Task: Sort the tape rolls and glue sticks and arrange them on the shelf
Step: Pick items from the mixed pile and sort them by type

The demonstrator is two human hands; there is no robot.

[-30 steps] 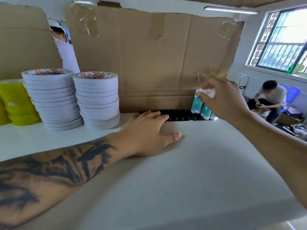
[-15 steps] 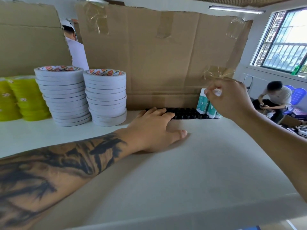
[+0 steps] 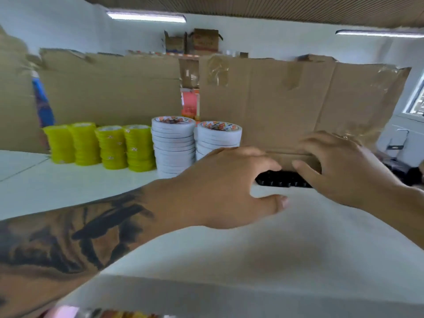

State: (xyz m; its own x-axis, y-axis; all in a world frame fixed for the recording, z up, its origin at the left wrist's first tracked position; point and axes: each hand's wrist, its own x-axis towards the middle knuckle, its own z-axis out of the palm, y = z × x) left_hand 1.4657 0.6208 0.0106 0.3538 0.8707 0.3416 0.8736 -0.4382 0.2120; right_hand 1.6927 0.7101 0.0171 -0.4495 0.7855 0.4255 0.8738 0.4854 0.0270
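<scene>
On the white shelf (image 3: 298, 237), two tall stacks of white tape rolls (image 3: 173, 145) stand side by side, with several stacks of yellow tape rolls (image 3: 110, 145) to their left. A black tray (image 3: 280, 179) lies against the cardboard at the back. My left hand (image 3: 229, 187) rests flat on the shelf, its fingertips at the tray's left end. My right hand (image 3: 339, 166) hovers over the tray's right part with fingers spread and slightly bent, holding nothing that I can see. No glue sticks show; that spot is hidden behind my right hand.
Taped cardboard sheets (image 3: 286, 99) form the back wall of the shelf. Cardboard boxes (image 3: 204, 41) sit high up behind them. The shelf's front edge (image 3: 252, 292) runs across the bottom of the view. A window is at the far right.
My right hand has let go of the glue sticks and dropped over the black tray. The view has swung left and up, bringing more yellow tape stacks into sight. My left hand stays put.
</scene>
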